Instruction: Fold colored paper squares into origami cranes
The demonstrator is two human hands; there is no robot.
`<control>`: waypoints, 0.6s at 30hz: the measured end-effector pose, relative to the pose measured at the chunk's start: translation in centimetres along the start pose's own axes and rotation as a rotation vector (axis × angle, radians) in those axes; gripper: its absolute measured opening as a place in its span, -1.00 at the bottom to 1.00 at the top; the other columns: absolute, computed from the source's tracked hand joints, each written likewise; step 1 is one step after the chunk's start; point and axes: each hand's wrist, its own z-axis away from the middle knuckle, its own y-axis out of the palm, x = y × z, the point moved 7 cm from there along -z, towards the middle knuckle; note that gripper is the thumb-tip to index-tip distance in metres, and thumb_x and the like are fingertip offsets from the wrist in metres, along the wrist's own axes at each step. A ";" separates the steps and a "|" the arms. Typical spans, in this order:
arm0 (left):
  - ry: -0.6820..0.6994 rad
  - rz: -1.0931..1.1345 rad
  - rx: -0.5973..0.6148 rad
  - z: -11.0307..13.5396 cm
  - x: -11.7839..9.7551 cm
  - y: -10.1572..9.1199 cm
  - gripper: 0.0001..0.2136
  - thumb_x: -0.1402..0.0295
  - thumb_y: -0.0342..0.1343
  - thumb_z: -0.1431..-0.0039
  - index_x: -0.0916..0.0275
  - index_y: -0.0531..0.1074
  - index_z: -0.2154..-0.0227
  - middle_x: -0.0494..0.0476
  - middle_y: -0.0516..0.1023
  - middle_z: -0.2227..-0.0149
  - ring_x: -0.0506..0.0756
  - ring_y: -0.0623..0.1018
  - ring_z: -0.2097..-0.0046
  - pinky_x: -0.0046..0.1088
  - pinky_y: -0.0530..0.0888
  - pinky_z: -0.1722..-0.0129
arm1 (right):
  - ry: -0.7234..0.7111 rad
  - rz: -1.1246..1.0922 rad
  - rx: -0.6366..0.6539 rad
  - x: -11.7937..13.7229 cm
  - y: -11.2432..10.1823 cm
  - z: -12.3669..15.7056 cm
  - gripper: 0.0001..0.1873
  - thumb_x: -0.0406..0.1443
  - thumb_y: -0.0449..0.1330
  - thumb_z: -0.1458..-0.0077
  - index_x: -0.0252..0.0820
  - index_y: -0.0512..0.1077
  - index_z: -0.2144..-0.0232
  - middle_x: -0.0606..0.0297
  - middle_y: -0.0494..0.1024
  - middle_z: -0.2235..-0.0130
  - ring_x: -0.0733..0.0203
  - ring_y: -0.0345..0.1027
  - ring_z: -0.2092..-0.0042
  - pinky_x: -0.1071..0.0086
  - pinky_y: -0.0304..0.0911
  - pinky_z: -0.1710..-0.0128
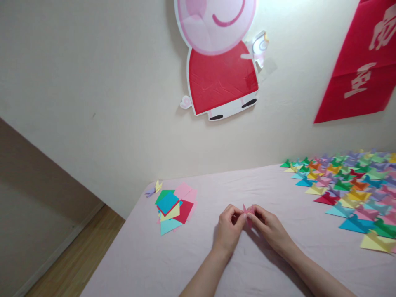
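Between my two hands is a small piece of folded pink paper [249,222], with a pointed tip standing up above the fingers. My left hand [230,229] pinches it from the left with thumb and forefinger. From the right, my right hand [268,226] pinches the same paper, its fingertips almost meeting those of the left. Much of the paper is hidden behind the fingers, so its exact folded shape cannot be made out. Both hands are held just over the pale pink cloth [247,272].
Left of my hands lies a loose pile of coloured paper squares [168,204], with two small folded papers [154,189] behind it. Rows of many-coloured folded paper birds [349,189] cover the right side. A wall [123,103] with a cartoon pig cutout [222,80] rises behind.
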 end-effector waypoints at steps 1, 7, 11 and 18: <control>0.012 -0.010 -0.005 0.0 -0.1 0.0 -0.83 0.25 0.13 -0.21 0.21 0.46 0.43 0.04 0.47 0.38 0.07 0.43 0.31 -0.45 0.34 0.27 | 0.009 0.003 -0.006 0.0 -0.1 0.0 -0.57 0.02 0.12 -0.15 -0.14 0.31 0.58 0.39 0.34 0.55 0.27 0.19 0.46 0.41 0.19 0.45; -0.083 0.169 -0.033 -0.1 1.2 0.1 -0.76 0.13 0.17 -0.16 0.21 0.44 0.44 0.03 0.45 0.41 0.07 0.40 0.32 -0.44 0.32 0.26 | 0.041 -0.040 -0.046 -0.1 -0.4 -0.2 -0.65 -0.02 0.16 -0.15 -0.14 0.41 0.49 0.35 0.42 0.50 0.21 0.28 0.42 0.34 0.26 0.39; -0.157 0.332 -0.132 -0.6 2.6 -0.4 -0.62 -0.03 0.13 -0.12 0.22 0.37 0.44 -0.03 0.33 0.48 0.03 0.32 0.40 -0.48 0.28 0.34 | -0.171 0.069 -0.241 1.9 -1.4 0.5 -0.74 -0.10 0.21 -0.10 -0.09 0.45 0.21 0.21 0.50 0.25 0.09 0.36 0.23 0.25 0.32 0.21; -0.174 0.412 -0.239 -0.8 3.8 -0.6 -0.58 -0.12 0.11 -0.09 0.18 0.28 0.47 -0.07 0.23 0.51 0.01 0.26 0.43 -0.50 0.27 0.39 | -0.144 0.061 0.089 2.9 3.2 1.5 -0.88 -0.21 0.15 -0.14 -0.10 0.44 0.36 0.31 0.48 0.40 0.19 0.36 0.37 0.37 0.30 0.33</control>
